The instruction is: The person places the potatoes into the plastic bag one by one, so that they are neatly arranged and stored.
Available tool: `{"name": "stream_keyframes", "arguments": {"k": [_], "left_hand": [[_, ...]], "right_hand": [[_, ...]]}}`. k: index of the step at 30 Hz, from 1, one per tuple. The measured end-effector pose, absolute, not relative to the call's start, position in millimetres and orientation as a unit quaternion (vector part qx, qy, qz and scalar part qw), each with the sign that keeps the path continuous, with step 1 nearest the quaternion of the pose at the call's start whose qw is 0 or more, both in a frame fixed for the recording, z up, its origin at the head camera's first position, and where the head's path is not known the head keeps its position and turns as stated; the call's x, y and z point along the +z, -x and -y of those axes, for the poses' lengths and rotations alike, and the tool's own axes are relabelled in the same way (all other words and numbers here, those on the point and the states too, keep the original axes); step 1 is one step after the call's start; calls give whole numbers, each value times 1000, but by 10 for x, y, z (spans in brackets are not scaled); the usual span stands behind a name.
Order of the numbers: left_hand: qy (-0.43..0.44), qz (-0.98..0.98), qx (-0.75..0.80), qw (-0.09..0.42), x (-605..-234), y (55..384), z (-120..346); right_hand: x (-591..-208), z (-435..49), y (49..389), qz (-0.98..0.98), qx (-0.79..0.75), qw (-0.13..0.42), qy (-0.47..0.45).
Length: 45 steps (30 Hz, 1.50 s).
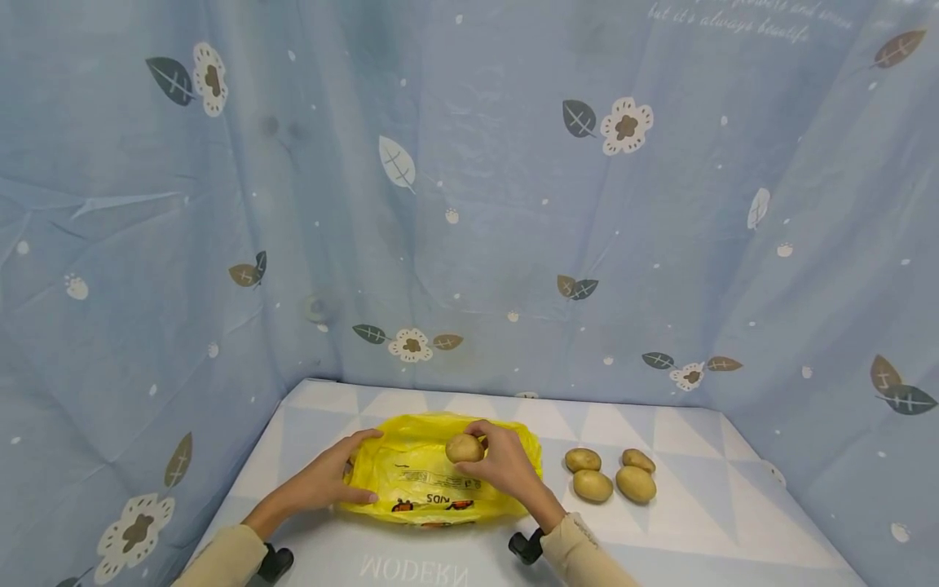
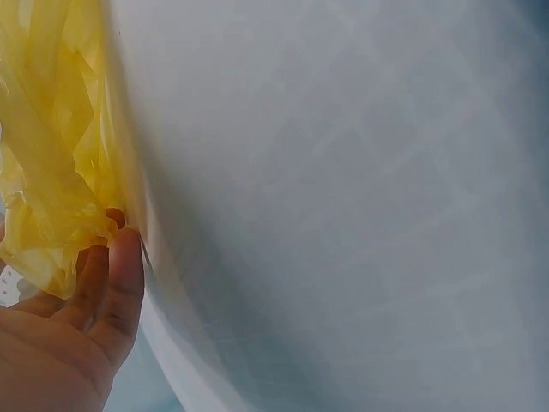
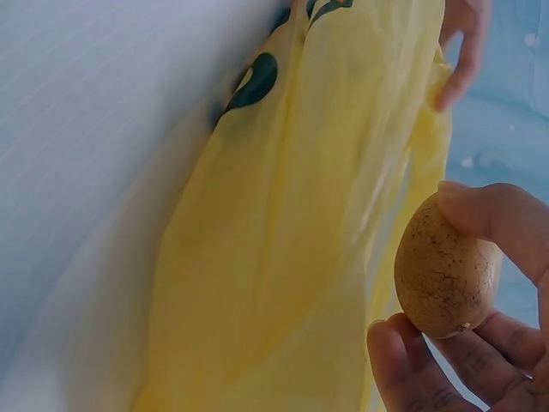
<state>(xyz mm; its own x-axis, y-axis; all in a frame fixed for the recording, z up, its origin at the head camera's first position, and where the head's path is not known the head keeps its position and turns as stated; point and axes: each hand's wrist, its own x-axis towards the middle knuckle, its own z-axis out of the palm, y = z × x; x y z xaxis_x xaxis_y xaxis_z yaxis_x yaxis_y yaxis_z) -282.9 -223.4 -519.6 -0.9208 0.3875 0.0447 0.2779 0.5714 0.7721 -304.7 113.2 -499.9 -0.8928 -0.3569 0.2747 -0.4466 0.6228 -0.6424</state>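
Note:
A yellow plastic bag (image 1: 411,493) lies spread on the table, its mouth facing up and printing visible inside. My left hand (image 1: 330,473) holds the bag's left end, thumb on the near side and fingers on the far side. In the left wrist view, the fingers (image 2: 124,283) curl against the crumpled yellow plastic. My right hand (image 1: 506,465) pinches a potato (image 1: 464,448) between thumb and fingers above the bag. The right wrist view shows this potato (image 3: 446,270) apart from the bag's side (image 3: 266,257).
Several potatoes (image 1: 592,486) rest in a cluster on the table (image 1: 704,522), right of the bag. A blue patterned curtain (image 1: 484,244) rises behind the table and along both sides. Dark wrist-camera mounts (image 1: 526,548) sit at both wrists.

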Motion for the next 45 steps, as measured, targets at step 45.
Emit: {"name": "stream_keyframes", "arguments": {"k": [45], "left_hand": [[-193,-877,435,70,-5202,2819,2240]], "right_hand": [[-5156,-462,3233,907,362,10,-214]]}}
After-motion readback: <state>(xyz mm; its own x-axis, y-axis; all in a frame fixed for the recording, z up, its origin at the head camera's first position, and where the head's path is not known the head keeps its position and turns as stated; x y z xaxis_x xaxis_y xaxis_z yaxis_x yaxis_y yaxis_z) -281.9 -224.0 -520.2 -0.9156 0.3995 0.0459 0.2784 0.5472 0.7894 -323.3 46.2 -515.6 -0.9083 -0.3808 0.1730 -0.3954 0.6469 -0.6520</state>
